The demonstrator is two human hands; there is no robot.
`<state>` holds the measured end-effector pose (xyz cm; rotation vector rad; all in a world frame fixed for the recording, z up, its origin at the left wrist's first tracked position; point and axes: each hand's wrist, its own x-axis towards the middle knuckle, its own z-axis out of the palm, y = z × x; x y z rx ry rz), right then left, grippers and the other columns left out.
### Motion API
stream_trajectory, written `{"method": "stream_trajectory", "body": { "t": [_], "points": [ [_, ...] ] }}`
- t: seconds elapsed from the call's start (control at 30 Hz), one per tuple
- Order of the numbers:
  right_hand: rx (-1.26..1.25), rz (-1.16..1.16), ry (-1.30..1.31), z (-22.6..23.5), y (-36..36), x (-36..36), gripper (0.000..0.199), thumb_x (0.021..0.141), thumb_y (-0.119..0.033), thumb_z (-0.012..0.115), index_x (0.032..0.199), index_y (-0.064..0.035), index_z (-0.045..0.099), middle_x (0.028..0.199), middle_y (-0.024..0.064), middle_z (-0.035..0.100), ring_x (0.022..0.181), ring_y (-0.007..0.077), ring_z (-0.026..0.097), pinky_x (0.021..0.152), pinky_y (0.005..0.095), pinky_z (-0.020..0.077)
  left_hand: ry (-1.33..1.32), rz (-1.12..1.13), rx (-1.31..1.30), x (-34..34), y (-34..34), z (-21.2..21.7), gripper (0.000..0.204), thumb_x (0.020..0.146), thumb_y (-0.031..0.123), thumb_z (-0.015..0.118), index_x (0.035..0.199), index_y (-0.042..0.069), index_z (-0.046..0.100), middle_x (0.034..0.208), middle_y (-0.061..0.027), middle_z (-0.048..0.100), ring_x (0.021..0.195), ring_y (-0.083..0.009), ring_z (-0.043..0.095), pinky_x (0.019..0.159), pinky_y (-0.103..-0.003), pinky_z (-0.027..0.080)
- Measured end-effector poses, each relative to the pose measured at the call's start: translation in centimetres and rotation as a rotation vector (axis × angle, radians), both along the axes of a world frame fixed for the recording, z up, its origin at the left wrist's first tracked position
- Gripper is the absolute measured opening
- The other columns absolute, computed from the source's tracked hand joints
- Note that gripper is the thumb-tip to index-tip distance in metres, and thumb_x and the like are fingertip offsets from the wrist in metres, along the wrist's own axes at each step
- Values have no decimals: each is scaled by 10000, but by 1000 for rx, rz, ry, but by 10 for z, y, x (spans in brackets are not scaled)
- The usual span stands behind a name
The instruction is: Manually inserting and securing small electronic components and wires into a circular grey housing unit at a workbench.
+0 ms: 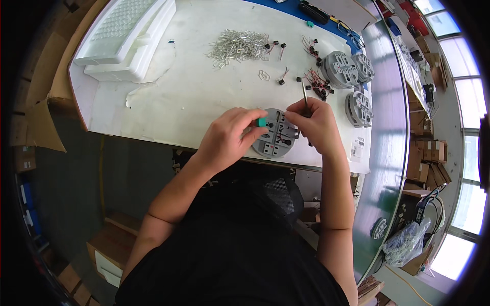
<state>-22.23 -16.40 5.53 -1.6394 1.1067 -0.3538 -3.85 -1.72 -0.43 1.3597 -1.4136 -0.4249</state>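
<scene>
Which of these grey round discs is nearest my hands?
The disc between the left hand and the right hand; the other discs lie farther right.

Has both bare forearms (334, 188) stretched forward, with more slant on the left. Pinches thumb (252, 136) to index (251, 117) on left hand (227, 135), kinda curls right hand (320, 125) into a grip too.

White worktop (196, 99) taken as landmark; stacked white foam trays (115, 71) on its far left corner; opened cardboard carton (45, 122) just beside its left edge; blue mat (286, 8) along its far edge; brown carton (120, 238) on the floor, near side, left; crumpled clear plastic bag (407, 244), cardboard boxes (433, 151) and bright window panes (457, 53) off to its right, well apart.
</scene>
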Motion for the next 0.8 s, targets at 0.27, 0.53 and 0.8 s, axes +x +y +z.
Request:
{"method": "stream_trajectory", "body": {
  "t": [0.27, 0.53, 0.8],
  "points": [
    [-158, 8, 106, -9, 6, 2, 178, 865, -104, 793, 918, 58, 741, 783, 115, 749, 695, 148, 689, 670, 310, 561, -162, 14, -29, -12, -4, -3, 337, 870, 11, 831, 1181, 22, 705, 996, -108, 698, 851, -268, 698, 734, -383, 591],
    [-256, 106, 203, -2, 6, 7, 171, 859, -95, 834, 897, 40, 737, 784, 61, 734, 698, 89, 638, 643, 278, 518, -155, 10, -22, -14, -4, -4, 300, 884, 38, 812, 1158, 32, 690, 985, -111, 671, 882, -312, 671, 777, -421, 569],
    [-171, 27, 140, -3, -9, -2, 225, 909, -163, 817, 873, 42, 733, 764, 43, 716, 682, 83, 616, 608, 280, 488, -104, -1, 7, -15, -4, -2, 300, 888, 30, 810, 1162, 22, 689, 994, -118, 684, 887, -306, 681, 775, -411, 578]
  ]
}}
